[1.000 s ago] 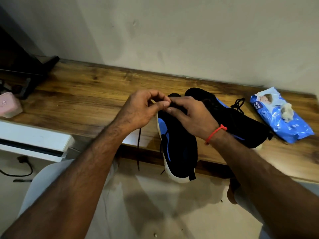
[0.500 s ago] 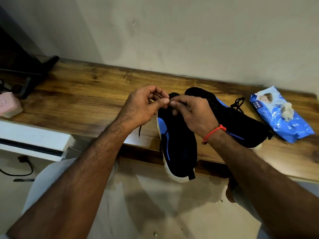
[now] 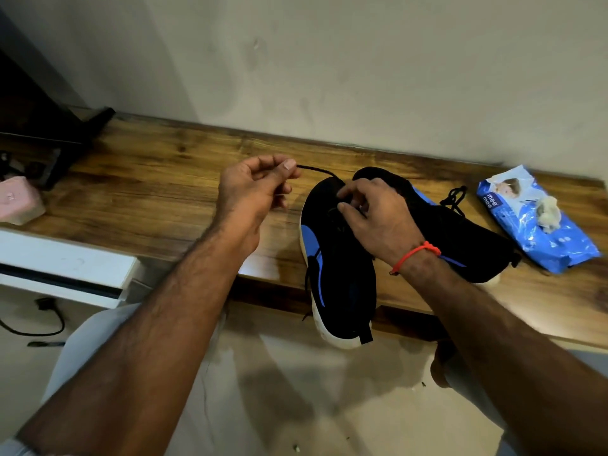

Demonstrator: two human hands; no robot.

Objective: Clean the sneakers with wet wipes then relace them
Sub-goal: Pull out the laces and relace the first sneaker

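A black sneaker with a blue side patch and white sole [image 3: 339,268] lies on the wooden shelf [image 3: 164,192], its heel hanging over the front edge. My left hand [image 3: 256,189] pinches the black lace [image 3: 316,171] and holds it taut to the left of the toe. My right hand [image 3: 371,212], with a red thread on the wrist, presses on the sneaker's eyelet area, fingers curled on the upper. The second black sneaker [image 3: 460,238] lies behind it to the right, its lace [image 3: 455,199] bunched on top.
A blue wet wipes pack [image 3: 533,225] with a crumpled used wipe [image 3: 546,209] on it lies at the shelf's right end. A pink object [image 3: 19,199] and a dark stand [image 3: 59,139] sit at the left. A white unit [image 3: 65,264] and floor lie below.
My left hand has moved left and away from the right hand, drawing the lace out from the sneaker. The right hand stayed on the shoe's upper.
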